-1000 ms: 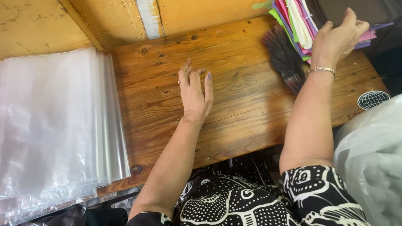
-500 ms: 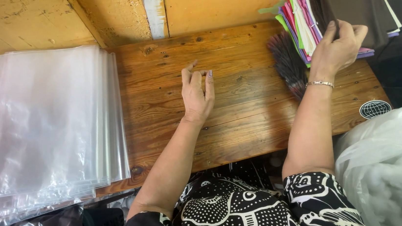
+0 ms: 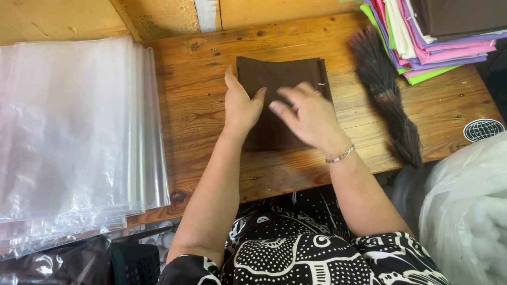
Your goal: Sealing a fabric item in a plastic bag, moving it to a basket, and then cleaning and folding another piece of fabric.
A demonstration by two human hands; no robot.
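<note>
A folded brown cloth (image 3: 282,90) now lies on the wooden table (image 3: 197,73) in front of the person, where half a second ago the boards were bare. At that time the right hand was up at the stack of folded cloths (image 3: 439,13), gripping a dark piece there; now it has come back to the middle with that piece laid flat. The left hand, which was resting flat and alone on the wood, has shifted slightly to meet the cloth's near-left edge.

The left hand (image 3: 243,107) lies palm down with fingers together, pressing on the left part of the brown cloth, thumb toward the other hand. The right hand (image 3: 308,117) is just beside it, over the cloth's lower right part, fingers spread and slightly curled; it is blurred, so I cannot tell whether it pinches the fabric or only smooths it. Neither hand is clenched. A bracelet (image 3: 340,154) sits at the right wrist.

Beyond the right hand, farther right, a dark feathery brush (image 3: 388,95) lies on the table, and past it the coloured stack. Well to the left of the left hand is a thick pile of clear plastic bags (image 3: 57,130). Near the right elbow sits a big bag of white stuffing (image 3: 496,212).
</note>
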